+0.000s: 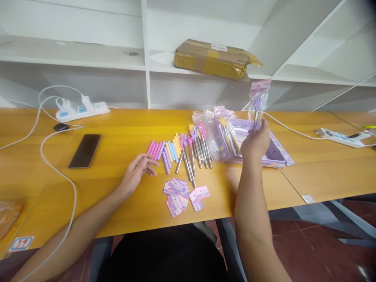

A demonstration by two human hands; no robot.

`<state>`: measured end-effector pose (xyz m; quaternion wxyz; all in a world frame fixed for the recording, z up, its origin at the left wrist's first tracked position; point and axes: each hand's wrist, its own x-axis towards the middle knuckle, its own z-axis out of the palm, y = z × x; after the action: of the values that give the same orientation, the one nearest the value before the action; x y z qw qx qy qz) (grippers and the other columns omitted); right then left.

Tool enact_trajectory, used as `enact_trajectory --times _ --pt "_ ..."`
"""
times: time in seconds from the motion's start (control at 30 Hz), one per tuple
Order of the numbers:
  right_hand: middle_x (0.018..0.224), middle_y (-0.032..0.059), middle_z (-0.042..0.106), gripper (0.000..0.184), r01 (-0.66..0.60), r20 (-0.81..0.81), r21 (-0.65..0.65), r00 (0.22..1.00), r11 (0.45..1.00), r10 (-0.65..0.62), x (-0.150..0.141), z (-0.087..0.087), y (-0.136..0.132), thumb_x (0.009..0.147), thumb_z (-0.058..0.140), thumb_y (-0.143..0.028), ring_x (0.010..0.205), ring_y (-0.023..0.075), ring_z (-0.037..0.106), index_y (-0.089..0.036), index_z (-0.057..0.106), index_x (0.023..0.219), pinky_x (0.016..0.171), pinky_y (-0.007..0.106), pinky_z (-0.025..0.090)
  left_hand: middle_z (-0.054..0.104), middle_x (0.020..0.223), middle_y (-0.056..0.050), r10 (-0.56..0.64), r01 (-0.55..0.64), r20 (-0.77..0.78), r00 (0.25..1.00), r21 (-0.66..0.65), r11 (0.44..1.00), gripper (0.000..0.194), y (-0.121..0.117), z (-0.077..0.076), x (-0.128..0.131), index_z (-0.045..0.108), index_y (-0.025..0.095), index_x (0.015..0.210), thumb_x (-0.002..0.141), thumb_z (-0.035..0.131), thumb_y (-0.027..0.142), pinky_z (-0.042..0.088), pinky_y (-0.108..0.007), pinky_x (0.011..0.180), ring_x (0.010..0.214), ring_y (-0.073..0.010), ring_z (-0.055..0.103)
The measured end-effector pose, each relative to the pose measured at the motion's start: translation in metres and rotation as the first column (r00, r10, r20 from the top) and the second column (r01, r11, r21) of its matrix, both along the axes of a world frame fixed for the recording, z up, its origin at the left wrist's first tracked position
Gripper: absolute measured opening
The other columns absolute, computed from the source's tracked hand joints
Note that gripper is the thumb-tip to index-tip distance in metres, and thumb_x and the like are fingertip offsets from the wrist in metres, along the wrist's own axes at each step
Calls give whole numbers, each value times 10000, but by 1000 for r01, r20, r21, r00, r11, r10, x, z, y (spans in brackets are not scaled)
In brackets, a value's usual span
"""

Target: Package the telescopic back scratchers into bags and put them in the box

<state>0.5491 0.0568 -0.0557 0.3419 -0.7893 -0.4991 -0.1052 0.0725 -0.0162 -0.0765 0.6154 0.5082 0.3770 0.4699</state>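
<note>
My right hand (pixel 256 140) is closed round the lower end of a bagged back scratcher (pixel 257 103), raised upright over the purple box (pixel 274 154). Its small hand-shaped head is purple, and the clear bag has a pink top. My left hand (pixel 140 169) rests near the pink foam sleeves (pixel 154 149), fingers loosely bent and apart, holding nothing. Purple, blue and yellow sleeves (pixel 172 150) lie beside them. Several unwrapped back scratchers (pixel 190 154) with metal rods and coloured heads are heaped in the middle. Small printed cards (pixel 176 192) lie in front.
Bagged yellow back scratchers (pixel 229 135) lie across the box's left side, next to crumpled clear bags (pixel 207 125). A phone (pixel 85 150), a power strip (pixel 84 111) and white cables occupy the left. Another power strip (pixel 340 137) lies right. A taped carton (pixel 213 58) sits on the shelf.
</note>
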Motion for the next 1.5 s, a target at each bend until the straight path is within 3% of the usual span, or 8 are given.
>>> enact_trajectory --times 0.17,0.33,0.47,0.6,0.8,1.03,1.23,1.5 --pt "1183 235 740 426 126 -13 -513 988 849 -154 24 -23 2 939 559 -265 1102 364 699 -160 758 1300 949 456 520 733 941 -40 68 -63 -103 992 51 997 290 4 0 -1 609 196 1112 1050 558 476 504 -312 649 666 -151 667" --pt "1315 292 647 572 184 70 -347 983 920 -171 24 -34 2 932 526 -236 1216 396 622 -95 631 1477 995 495 479 708 933 -26 106 -76 -222 969 141 987 237 10 -1 -6 601 208 1131 1056 538 424 508 -316 698 708 -150 646" --pt "1196 239 664 456 125 109 -15 986 992 -123 12 -27 5 904 466 -186 1129 353 602 -109 753 1250 972 479 468 715 983 -38 187 -86 -408 894 253 964 174 13 0 -12 644 220 1087 1040 545 354 511 -327 803 877 -180 663" --pt "987 150 708 349 -50 82 172 996 984 36 -19 -12 10 903 458 -219 950 281 626 -138 761 1057 897 406 481 671 821 -7 183 -35 -504 844 288 957 264 12 4 -16 687 220 988 1063 493 383 477 -315 757 784 -170 627" --pt "776 59 705 220 -264 -103 -26 960 964 260 -76 -2 4 900 508 -277 739 227 618 -199 713 910 713 318 431 675 869 -18 227 8 -604 764 360 933 313 13 6 -17 692 224 1011 1082 444 401 506 -331 794 819 -188 645" --pt "862 89 768 229 -330 -31 -363 939 871 343 -94 -4 -1 969 510 -328 807 258 673 -218 709 936 701 323 399 585 1394 -126 396 176 -829 394 491 853 419 34 -1 -30 596 254 1443 1069 463 388 451 -498 1148 1325 -319 562" --pt "910 100 780 279 -294 32 -556 927 778 373 -106 -9 -1 1003 568 -473 865 274 718 -225 694 975 720 323 433 630 1285 -103 242 263 -905 349 343 902 388 36 -5 -35 633 250 1327 1088 395 440 523 -434 1022 1156 -282 659" --pt "952 128 780 278 -280 13 -525 942 803 337 -110 -14 1 992 604 -458 896 293 737 -204 667 1083 765 347 485 686 1003 -80 259 166 -913 314 322 932 306 34 -5 -29 613 211 1169 1001 569 463 488 -382 794 939 -276 665"
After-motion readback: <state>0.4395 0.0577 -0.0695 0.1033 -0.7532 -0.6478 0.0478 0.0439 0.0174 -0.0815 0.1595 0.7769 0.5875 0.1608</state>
